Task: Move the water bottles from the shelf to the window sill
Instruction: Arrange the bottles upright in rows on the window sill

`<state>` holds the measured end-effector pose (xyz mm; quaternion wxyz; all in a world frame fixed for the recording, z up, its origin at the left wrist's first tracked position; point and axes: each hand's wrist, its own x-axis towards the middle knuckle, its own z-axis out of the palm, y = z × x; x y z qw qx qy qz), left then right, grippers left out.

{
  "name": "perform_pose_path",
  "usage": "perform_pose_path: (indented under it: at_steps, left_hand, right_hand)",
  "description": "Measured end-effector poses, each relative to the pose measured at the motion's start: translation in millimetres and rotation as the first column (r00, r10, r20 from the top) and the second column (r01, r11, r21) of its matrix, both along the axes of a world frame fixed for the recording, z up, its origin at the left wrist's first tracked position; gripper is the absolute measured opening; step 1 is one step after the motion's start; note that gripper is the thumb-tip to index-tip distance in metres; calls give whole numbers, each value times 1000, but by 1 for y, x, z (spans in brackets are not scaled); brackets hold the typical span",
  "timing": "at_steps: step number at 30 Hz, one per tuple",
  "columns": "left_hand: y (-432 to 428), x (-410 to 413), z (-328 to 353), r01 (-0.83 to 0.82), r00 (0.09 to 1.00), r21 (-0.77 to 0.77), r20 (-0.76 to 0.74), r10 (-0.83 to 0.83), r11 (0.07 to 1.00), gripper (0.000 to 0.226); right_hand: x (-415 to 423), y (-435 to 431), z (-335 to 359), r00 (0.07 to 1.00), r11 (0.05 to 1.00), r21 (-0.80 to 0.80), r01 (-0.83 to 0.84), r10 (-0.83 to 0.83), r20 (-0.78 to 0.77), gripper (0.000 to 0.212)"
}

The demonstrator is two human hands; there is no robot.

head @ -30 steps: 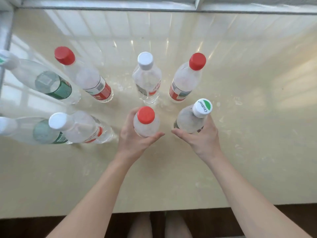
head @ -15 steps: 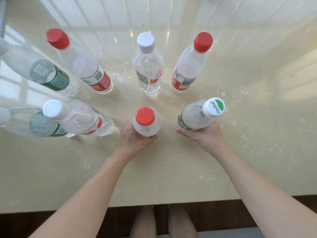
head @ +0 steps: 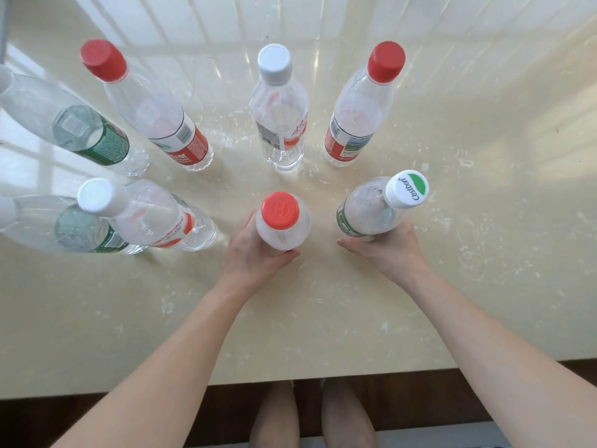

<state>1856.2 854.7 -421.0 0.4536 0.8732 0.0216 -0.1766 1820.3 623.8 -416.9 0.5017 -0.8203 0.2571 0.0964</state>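
The left hand [head: 255,253] grips the red-capped bottle [head: 281,223], fingers curled round its far side and thumb wrapped round the near side, just below the cap. The bottle stands upright on the cream window sill [head: 323,324], directly in front of the palm.

The right hand [head: 387,250] holds the green-labelled bottle [head: 368,211] from the near side. Its thumb points left along the base of the bottle and its fingers are hidden behind it. The white and green cap on this bottle leans away to the right of the hand.

Beyond the two hands stand three more bottles in a row. The white-capped bottle [head: 281,124] is straight ahead of the left hand. The bottle with the red label [head: 357,121] is ahead of the right hand. A third red-capped one [head: 158,118] is off to the far left.

To the left of the left hand is another white-capped bottle [head: 151,218]. Past it, at the edge of view, are two clear bottles with green labels [head: 74,127], one behind the other.
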Motion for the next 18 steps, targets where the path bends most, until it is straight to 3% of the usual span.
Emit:
perform_pose_path:
  at_steps: [13,18]
  left_hand:
    - [1,0,-2,39,999,17,29,-40,999,61]
    - [7,0,-12,86,996,43,-28,-85,995,61]
  right_hand:
    - [-3,7,8,999,1000,-8,3,-2,32,53]
    - [-5,1,2,999,999,8,-41,41,-1,60]
